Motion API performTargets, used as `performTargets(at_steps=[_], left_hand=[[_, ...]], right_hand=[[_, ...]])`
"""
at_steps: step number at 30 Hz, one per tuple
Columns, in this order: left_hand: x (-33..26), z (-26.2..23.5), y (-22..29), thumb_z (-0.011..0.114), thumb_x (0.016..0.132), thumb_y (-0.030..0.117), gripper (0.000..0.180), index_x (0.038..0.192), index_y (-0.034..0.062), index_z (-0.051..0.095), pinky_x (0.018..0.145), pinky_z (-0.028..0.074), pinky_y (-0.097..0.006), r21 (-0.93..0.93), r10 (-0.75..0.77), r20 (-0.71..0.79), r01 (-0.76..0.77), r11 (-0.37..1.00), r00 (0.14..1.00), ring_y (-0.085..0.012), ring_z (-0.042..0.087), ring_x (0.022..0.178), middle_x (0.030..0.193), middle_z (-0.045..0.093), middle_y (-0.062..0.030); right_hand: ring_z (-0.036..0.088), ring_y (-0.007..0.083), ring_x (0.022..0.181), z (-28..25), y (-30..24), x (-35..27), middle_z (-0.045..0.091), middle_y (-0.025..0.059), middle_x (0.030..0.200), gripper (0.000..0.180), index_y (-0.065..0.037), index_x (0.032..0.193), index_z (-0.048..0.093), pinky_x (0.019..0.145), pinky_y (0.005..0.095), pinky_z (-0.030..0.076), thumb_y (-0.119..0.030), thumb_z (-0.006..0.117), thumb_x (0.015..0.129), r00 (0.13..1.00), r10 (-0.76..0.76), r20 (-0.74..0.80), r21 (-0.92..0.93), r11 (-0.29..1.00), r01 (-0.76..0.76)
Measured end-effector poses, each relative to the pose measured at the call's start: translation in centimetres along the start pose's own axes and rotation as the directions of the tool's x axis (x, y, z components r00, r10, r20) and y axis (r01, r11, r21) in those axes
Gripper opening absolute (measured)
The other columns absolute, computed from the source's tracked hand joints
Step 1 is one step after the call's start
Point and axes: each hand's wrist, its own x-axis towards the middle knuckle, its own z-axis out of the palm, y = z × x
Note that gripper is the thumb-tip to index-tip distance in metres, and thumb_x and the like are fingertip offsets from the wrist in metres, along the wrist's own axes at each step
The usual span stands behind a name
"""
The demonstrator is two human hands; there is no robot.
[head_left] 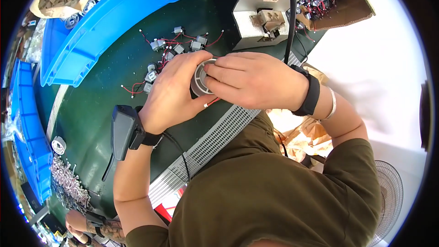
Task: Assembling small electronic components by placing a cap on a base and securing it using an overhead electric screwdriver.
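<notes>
My left hand (171, 89) is closed round the side of a round whitish plastic housing (200, 78) with a ribbed rim, thumb below and fingers above. The fingers of my right hand (256, 80), held together, press into the top of that housing; their tips and whatever lies under them are hidden. A red wire with a small white plug (206, 105) sticks out beside my left thumb. Just beyond my left hand, several small grey motors (157, 44) with red wires lie loose on the green tabletop (119, 64).
Blue plastic bins (123, 11) stand at the far left. A bench press-like machine (263, 16) stands ahead, with a black cable hanging near it. A cardboard box (352, 4) of motors is at far right. Screws (71, 180) lie piled at left, near another person's tattooed arm (112, 229).
</notes>
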Motion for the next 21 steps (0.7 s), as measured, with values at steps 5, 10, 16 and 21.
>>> performTargets(at_steps=[5, 10, 16, 21], left_hand=[[0.0, -0.1, -0.4, 0.081, 0.06, 0.014, 0.062, 0.114, 0.0061, 0.051, 0.084, 0.046, -0.04, -0.015, 0.029, -0.024, -0.029, 0.999, 0.999, -0.0342, 0.056, 0.1, 0.107, 0.059, -0.0132], [-1.2, -0.5, 0.2, 0.083, 0.059, 0.021, 0.068, 0.116, 0.0028, 0.052, 0.087, 0.046, -0.04, 0.068, 0.093, -0.13, -0.084, 0.994, 0.987, -0.0348, 0.055, 0.102, 0.112, 0.057, -0.0157], [-2.1, 2.1, -0.4, 0.078, 0.065, 0.013, 0.038, 0.099, 0.0036, 0.064, 0.069, 0.052, -0.037, 0.24, 0.274, -0.199, -0.224, 0.945, 0.941, -0.0301, 0.061, 0.086, 0.114, 0.056, -0.0166], [-2.3, 2.6, -0.1, 0.079, 0.063, 0.011, 0.037, 0.098, 0.0062, 0.067, 0.073, 0.052, -0.036, 0.232, 0.231, -0.226, -0.178, 0.956, 0.946, -0.0305, 0.062, 0.087, 0.115, 0.058, -0.0177]], right_hand=[[0.059, 0.0255, 0.096, 0.3, -0.2, -0.4, 0.06, 0.0124, 0.107, 0.03, -0.001, 0.1, 0.059, 0.082, 0.0344, 0.051, -0.011, 0.059, 0.072, 0.994, -0.105, -0.025, -0.172, 0.98, 0.099], [0.06, 0.0225, 0.102, -4.0, 0.9, 1.9, 0.06, 0.0132, 0.113, 0.026, 0.0, 0.106, 0.057, 0.086, 0.0292, 0.047, 0.007, 0.058, 0.081, 0.876, 0.44, -0.198, 0.432, 0.841, -0.324], [0.055, 0.0101, 0.072, -5.1, 4.3, 15.0, 0.06, 0.0035, 0.08, 0.037, 0.002, 0.109, 0.051, 0.062, 0.0226, 0.045, -0.018, 0.069, 0.083, 0.482, 0.716, -0.505, 0.859, 0.467, 0.207], [0.052, 0.0089, 0.061, -8.2, 6.0, 14.8, 0.057, 0.0016, 0.073, 0.023, -0.004, 0.094, 0.056, 0.056, 0.0224, 0.042, -0.015, 0.07, 0.08, 0.824, 0.323, -0.465, 0.885, 0.147, 0.442]])
